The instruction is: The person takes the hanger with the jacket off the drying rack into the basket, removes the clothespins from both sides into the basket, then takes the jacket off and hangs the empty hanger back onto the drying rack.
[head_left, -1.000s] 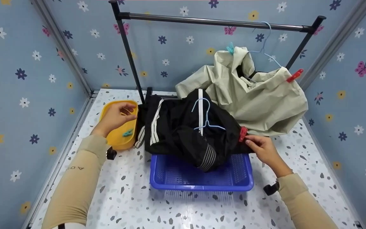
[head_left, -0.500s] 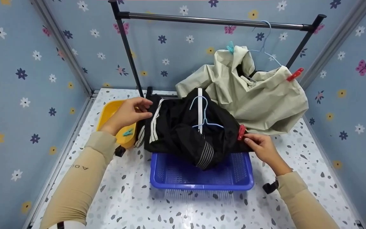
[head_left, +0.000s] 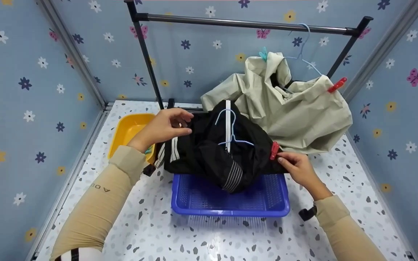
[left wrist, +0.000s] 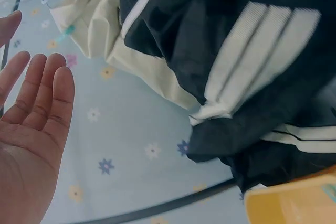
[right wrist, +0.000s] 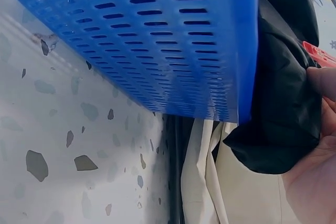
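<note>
A black jacket [head_left: 209, 159] with white stripes lies bunched across the back of a blue basket [head_left: 230, 213]. A light-blue hanger [head_left: 233, 132] is in it, its hook standing up. My right hand [head_left: 301, 170] pinches the jacket's right side, thumb on the cloth beside a red clothespin [head_left: 274, 150]. The right wrist view shows that black cloth [right wrist: 283, 108] between thumb and fingers. My left hand [head_left: 163, 127] is over the jacket's left part, fingers relaxed and holding nothing; in the left wrist view the left palm [left wrist: 31, 124] shows bare, apart from the cloth.
A yellow tray [head_left: 116, 139] stands on the left, with a teal clothespin [head_left: 148, 150] partly hidden by the left arm. A beige jacket [head_left: 299, 112] hangs from a black rack [head_left: 230, 24] at the back right, with a teal and a red clothespin on it. Patterned walls enclose the table.
My left hand has moved right, from above the yellow tray to over the jacket's left part. The right hand keeps its pinch on the jacket, shifting only slightly.
</note>
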Action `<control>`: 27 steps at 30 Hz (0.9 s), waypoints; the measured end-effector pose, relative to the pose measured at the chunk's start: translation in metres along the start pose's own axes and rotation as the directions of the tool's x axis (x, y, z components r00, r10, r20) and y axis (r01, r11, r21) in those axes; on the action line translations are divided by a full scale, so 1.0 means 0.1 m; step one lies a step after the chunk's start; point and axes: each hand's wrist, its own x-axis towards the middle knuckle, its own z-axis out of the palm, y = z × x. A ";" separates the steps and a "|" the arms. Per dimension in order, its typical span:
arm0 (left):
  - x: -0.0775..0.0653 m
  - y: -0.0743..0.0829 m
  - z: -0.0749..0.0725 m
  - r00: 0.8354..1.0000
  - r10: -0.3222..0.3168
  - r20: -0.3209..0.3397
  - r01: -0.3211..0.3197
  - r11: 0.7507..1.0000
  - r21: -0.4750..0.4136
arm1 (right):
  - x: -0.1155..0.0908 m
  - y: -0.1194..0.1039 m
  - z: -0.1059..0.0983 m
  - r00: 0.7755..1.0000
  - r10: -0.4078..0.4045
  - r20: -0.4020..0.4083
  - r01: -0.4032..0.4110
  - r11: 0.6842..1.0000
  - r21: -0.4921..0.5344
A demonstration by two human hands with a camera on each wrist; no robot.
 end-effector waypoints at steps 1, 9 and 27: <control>0.01 0.03 0.02 1.000 0.012 0.003 -0.012 1.000 0.001 | 0.00 0.00 0.00 1.000 -0.005 -0.001 0.005 1.000 -0.001; 0.12 0.29 0.19 0.995 0.089 0.051 -0.088 0.996 -0.027 | -0.02 -0.02 0.01 1.000 -0.026 -0.002 0.026 1.000 -0.011; 0.38 0.85 0.75 0.950 0.249 0.187 -0.250 0.968 -0.020 | -0.03 -0.09 0.06 0.997 -0.076 -0.014 0.077 0.997 0.022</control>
